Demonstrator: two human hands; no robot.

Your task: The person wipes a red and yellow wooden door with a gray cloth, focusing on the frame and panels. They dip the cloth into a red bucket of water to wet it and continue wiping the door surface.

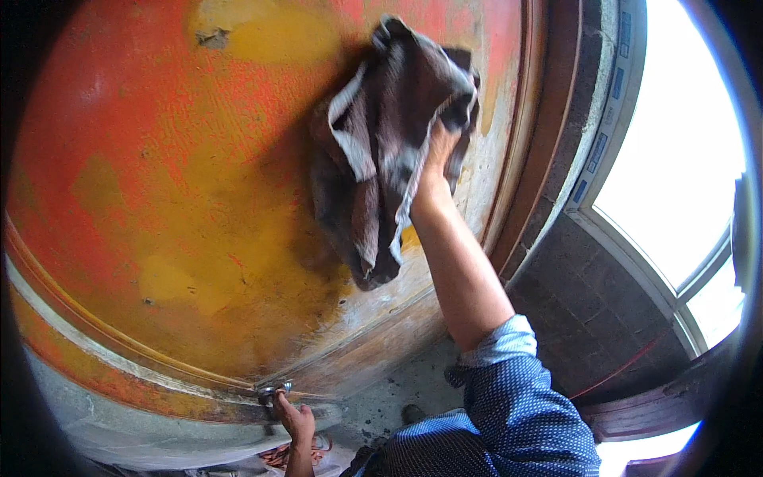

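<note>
My right hand (442, 140) grips a crumpled grey-brown cloth (393, 125) and holds it up against a door (220, 179) with worn red, orange and yellow paint. Folds of the cloth hide most of the fingers. Low in the view, my left hand (295, 417) is at a metal door knob (274, 390) near the door's edge, its fingers touching or around the knob. Patches of paint are rubbed off toward the door's lower right part, where a paler surface shows.
A wooden frame (539, 119) runs along the door's right side, beside a dark block wall (584, 280) and a bright window (667, 137). Below lie a concrete floor (387, 399) and an orange cord (286, 456). A red line crosses the wall at the lower right.
</note>
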